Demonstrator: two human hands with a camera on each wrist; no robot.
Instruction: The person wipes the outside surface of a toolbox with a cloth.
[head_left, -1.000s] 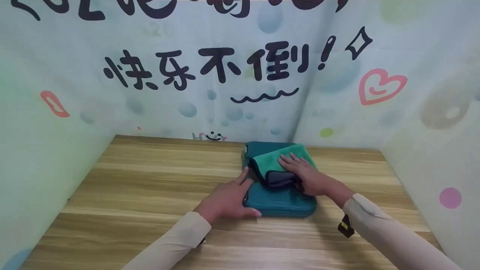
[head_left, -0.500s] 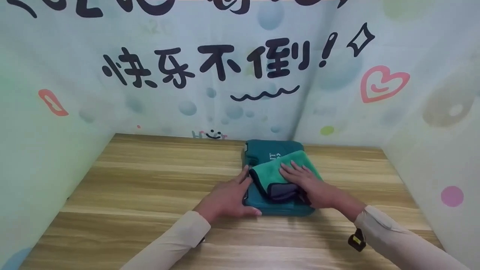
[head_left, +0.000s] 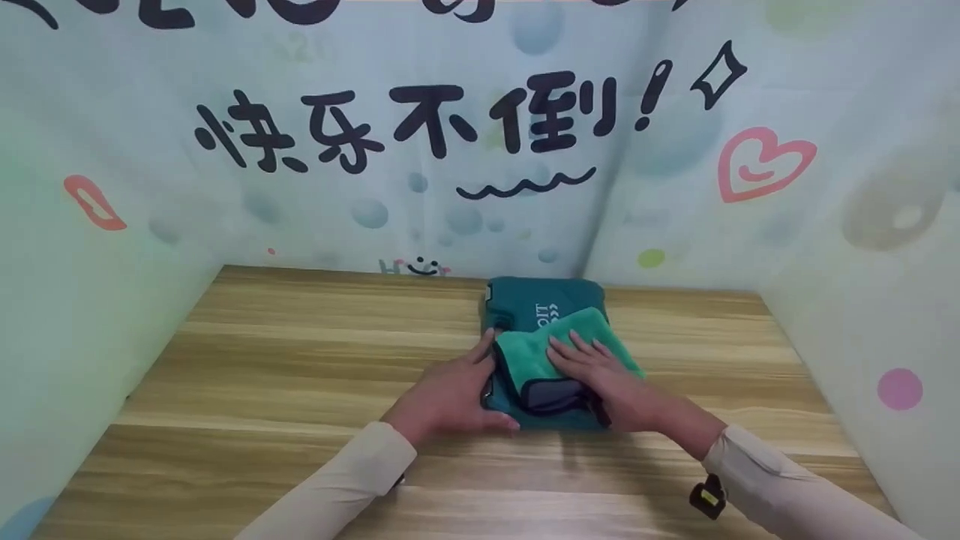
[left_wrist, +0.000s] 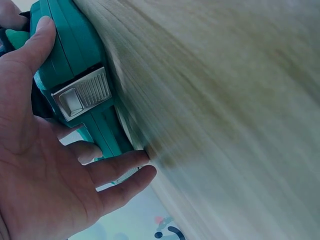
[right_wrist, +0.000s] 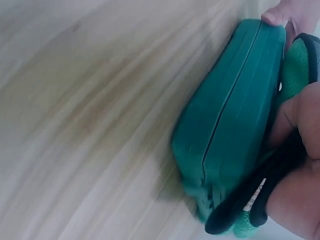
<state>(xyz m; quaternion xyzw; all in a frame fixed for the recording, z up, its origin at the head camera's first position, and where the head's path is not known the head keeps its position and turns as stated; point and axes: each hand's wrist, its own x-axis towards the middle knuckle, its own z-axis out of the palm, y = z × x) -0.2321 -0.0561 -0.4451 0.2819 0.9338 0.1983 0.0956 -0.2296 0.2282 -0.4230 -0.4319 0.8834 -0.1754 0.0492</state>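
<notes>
A dark teal plastic case (head_left: 544, 304) lies flat on the wooden table (head_left: 300, 360), near the back wall. A folded green cloth with a dark edge (head_left: 525, 360) rests on its lid. My right hand (head_left: 592, 371) presses flat on the cloth with straight fingers. My left hand (head_left: 450, 390) rests against the case's left side, thumb along the near edge. In the left wrist view the case (left_wrist: 75, 80) shows a grey latch (left_wrist: 82, 95) beside my fingers (left_wrist: 117, 167). In the right wrist view the case (right_wrist: 230, 115) and the cloth (right_wrist: 297, 65) lie under my palm.
Printed panels (head_left: 420, 150) with black characters and a pink heart (head_left: 761, 169) wall in the table on the back, left and right. Bare wood stretches left of the case and toward the near edge.
My right hand has slid the cloth toward me and a little left across the lid, uncovering white lettering at the far end. The left hand has stayed at the case's side.
</notes>
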